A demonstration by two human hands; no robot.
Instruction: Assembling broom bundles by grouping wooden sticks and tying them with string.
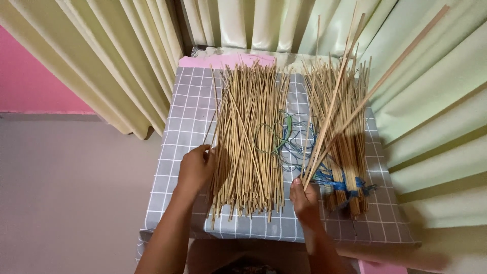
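head | right hand [304, 199] grips sticks [332, 109] | left hand [195, 167] touches pile [249, 137]

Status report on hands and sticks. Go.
Left hand on loose stick pile. Right hand gripping a few long sticks, raised. Tied bundle beside; thread tangle between piles.

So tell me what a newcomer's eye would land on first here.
Two heaps of thin pale sticks: the loose pile mid-table and the bundle tied with blue string to its right. The right hand grips a few long sticks angled upward; the left hand rests against the loose pile's edge.
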